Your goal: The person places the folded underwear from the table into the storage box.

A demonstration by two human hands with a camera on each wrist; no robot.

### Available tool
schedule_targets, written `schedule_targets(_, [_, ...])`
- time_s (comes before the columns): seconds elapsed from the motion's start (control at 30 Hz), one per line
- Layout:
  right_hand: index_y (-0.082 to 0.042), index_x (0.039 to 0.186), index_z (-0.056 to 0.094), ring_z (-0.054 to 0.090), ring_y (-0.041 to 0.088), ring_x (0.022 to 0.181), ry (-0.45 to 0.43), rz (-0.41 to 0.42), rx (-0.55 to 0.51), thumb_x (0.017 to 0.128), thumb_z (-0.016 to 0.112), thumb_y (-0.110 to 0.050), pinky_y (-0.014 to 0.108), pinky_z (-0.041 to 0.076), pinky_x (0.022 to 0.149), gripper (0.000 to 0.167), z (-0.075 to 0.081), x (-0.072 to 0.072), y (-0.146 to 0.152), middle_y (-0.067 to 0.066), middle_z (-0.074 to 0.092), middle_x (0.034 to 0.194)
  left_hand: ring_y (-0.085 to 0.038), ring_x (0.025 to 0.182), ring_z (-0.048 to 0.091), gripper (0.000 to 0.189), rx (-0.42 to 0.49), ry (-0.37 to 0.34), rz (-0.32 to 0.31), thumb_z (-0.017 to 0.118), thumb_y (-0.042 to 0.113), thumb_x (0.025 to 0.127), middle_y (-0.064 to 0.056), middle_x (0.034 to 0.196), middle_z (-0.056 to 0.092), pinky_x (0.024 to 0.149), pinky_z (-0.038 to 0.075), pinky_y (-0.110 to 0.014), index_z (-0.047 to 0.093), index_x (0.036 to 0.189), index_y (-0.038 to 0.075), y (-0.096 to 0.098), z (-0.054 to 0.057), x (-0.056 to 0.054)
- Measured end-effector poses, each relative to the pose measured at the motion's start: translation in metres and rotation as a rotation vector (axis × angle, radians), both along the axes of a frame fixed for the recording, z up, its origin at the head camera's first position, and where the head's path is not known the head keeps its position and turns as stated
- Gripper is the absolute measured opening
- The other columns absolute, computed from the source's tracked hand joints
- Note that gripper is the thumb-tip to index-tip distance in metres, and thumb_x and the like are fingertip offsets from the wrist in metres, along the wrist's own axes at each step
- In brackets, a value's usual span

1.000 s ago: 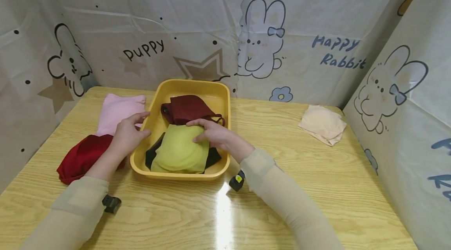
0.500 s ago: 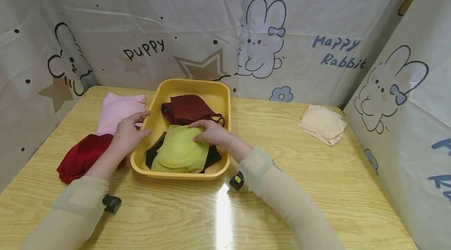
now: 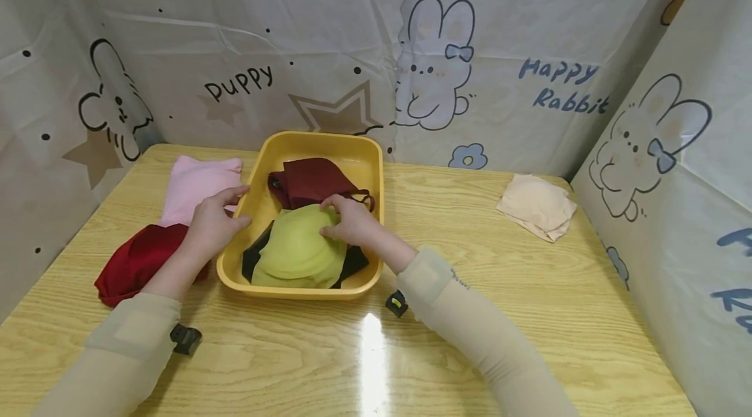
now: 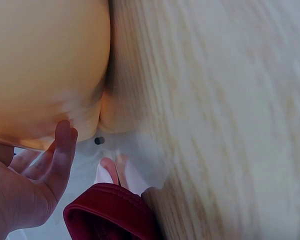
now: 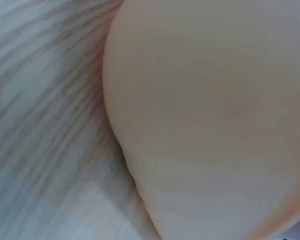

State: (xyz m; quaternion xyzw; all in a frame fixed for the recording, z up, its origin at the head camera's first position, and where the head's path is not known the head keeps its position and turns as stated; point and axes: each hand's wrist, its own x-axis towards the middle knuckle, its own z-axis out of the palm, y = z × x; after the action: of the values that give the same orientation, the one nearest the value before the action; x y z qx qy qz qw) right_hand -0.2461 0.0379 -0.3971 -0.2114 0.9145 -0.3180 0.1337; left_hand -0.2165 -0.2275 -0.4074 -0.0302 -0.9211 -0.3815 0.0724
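My left hand (image 3: 211,224) holds the left side of the yellow plastic bin (image 3: 376,162). In the left wrist view, fingers (image 4: 63,145) lie along the bin's outer wall. My right hand (image 3: 352,224) reaches over the bin's right side and pinches the upper right part of a folded yellow garment (image 3: 302,247). Beneath that garment lies a black cloth (image 3: 354,265), mostly covered. Behind it in the bin rests a folded maroon garment (image 3: 314,182) with a thin strap. The right wrist view shows only the bin's outer wall (image 5: 200,110) and the table.
Left of the bin lie a pink folded cloth (image 3: 196,188) and a dark red cloth (image 3: 138,260) beside my left forearm. A cream folded cloth (image 3: 537,207) lies at the far right of the wooden table (image 3: 470,228). Printed sheets (image 3: 329,32) hang behind and at both sides.
My right hand has shifted slightly right, and the yellow garment's upper right corner has gathered up between its fingers. My left hand and the bin stay in place.
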Motion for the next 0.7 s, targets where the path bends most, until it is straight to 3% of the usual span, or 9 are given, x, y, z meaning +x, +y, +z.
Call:
schedule_targets(0.1, [-0.011,0.126,0.053,0.054,0.025,0.112,0.052,0.000,0.030,0.083,0.072,-0.024,0.036,0.046,0.091,0.049,0.003,0.001,0.000,0.014,0.057,0.122,-0.038,0.087,0.061,0.056,-0.003,-0.001,-0.002,0.063,0.003,0.079,-0.028,0.114,0.059,0.075,0.052,-0.047,0.050,0.134,-0.001,0.000,0.001,0.000])
schedule_targets(0.33, [-0.011,0.130,0.052,0.052,0.026,0.116,0.041,-0.019,-0.007,0.081,0.074,-0.026,0.038,0.045,0.095,0.055,0.012,0.002,0.003,0.015,0.055,0.125,-0.038,0.087,0.061,0.057,-0.003,-0.005,-0.010,0.063,0.003,0.080,-0.029,0.115,0.059,0.076,0.052,-0.048,0.049,0.134,-0.002,0.001,0.003,0.002])
schedule_targets(0.7, [-0.009,0.128,0.053,0.057,0.026,0.107,0.032,0.033,-0.100,0.082,0.073,-0.021,0.036,0.047,0.092,0.052,0.030,0.004,0.011,0.015,0.058,0.122,-0.038,0.088,0.061,0.057,-0.005,-0.019,-0.007,0.063,0.004,0.080,-0.028,0.115,0.058,0.076,0.052,-0.048,0.049,0.135,-0.001,0.002,0.005,0.003])
